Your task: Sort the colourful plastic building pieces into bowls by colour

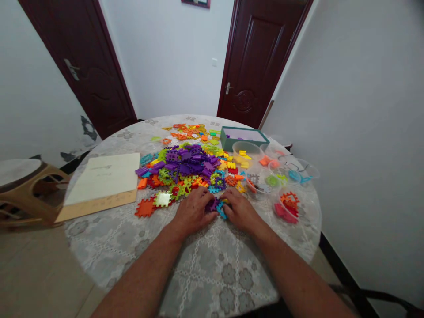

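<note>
My left hand (pixel 194 213) and my right hand (pixel 242 210) meet at the near edge of a heap of plastic interlocking pieces. A purple notched piece (pixel 213 204) is gripped by the fingers of my left hand. Right beside it, a blue notched piece (pixel 221 211) is between the thumb and fingers of my right hand. These two pieces touch; whether they are locked together I cannot tell. A bit of yellow shows under my right fingers. Purple pieces (pixel 187 161) top the heap, with green, orange and red ones around them.
Clear round tubs (pixel 309 205) with sorted pieces stand on the right of the round table (pixel 185 282). Behind them is a green box (pixel 228 142). An open paper pad (pixel 102 176) lies at the left. Red and silvery square pieces (pixel 145 207) lie near my left forearm.
</note>
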A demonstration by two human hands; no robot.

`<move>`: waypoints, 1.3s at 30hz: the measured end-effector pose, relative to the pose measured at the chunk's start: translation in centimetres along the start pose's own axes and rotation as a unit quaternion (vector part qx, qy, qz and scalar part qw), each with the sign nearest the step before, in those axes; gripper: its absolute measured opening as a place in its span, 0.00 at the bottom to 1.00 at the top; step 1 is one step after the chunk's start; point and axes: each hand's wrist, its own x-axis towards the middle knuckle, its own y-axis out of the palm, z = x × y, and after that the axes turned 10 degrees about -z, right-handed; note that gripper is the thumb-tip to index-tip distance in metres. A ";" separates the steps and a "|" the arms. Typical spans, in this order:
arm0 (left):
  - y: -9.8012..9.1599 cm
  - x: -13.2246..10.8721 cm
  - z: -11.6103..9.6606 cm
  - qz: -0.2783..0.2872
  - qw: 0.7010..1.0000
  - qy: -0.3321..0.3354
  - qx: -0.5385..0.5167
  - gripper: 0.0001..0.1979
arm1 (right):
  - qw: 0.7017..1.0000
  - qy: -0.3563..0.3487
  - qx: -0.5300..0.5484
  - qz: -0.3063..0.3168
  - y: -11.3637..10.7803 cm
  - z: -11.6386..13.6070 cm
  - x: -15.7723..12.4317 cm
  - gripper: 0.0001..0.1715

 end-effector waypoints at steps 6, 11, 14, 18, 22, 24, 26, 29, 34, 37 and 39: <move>-0.4 0.1 0.3 0.024 1.000 -0.001 -0.013 0.21 | 0.994 -0.007 0.106 -0.032 -0.2 -1.5 0.3 0.16; -0.5 0.5 0.2 -0.001 0.999 -0.028 -0.037 0.14 | 0.991 0.022 0.128 -0.044 -0.1 -1.5 0.3 0.16; -0.1 0.6 0.4 -0.020 0.998 -0.052 -0.034 0.13 | 0.991 0.031 0.127 -0.043 -0.2 -1.4 0.3 0.15; 0.5 0.6 0.8 -0.054 0.994 -0.098 -0.008 0.11 | 0.990 0.044 0.129 -0.043 -0.2 -1.2 0.4 0.14; 0.5 0.6 1.0 -0.121 0.984 -0.125 -0.022 0.16 | 0.986 0.072 0.143 -0.053 0.0 -1.4 0.4 0.09; 0.4 0.6 0.9 -0.123 0.985 -0.122 -0.018 0.18 | 0.986 0.072 0.138 -0.056 0.1 -1.5 0.4 0.08; 0.3 0.6 0.7 -0.101 0.988 -0.117 0.000 0.17 | 0.989 0.060 0.120 -0.054 -0.1 -1.5 0.4 0.09; 0.3 0.6 0.6 -0.060 0.991 -0.118 0.029 0.15 | 0.993 0.041 0.095 -0.055 -0.5 -1.5 0.5 0.15; 0.6 0.6 0.9 -0.064 0.993 -0.100 0.025 0.16 | 0.996 -0.007 0.066 -0.062 -0.9 -1.0 0.3 0.18; 0.9 0.6 1.4 -0.075 0.992 -0.102 0.020 0.16 | 0.996 -0.062 0.058 -0.013 -1.1 0.3 -0.1 0.14; 1.0 0.6 1.6 -0.074 0.992 -0.098 0.020 0.15 | 0.993 -0.100 0.035 0.048 -1.1 1.5 -0.6 0.17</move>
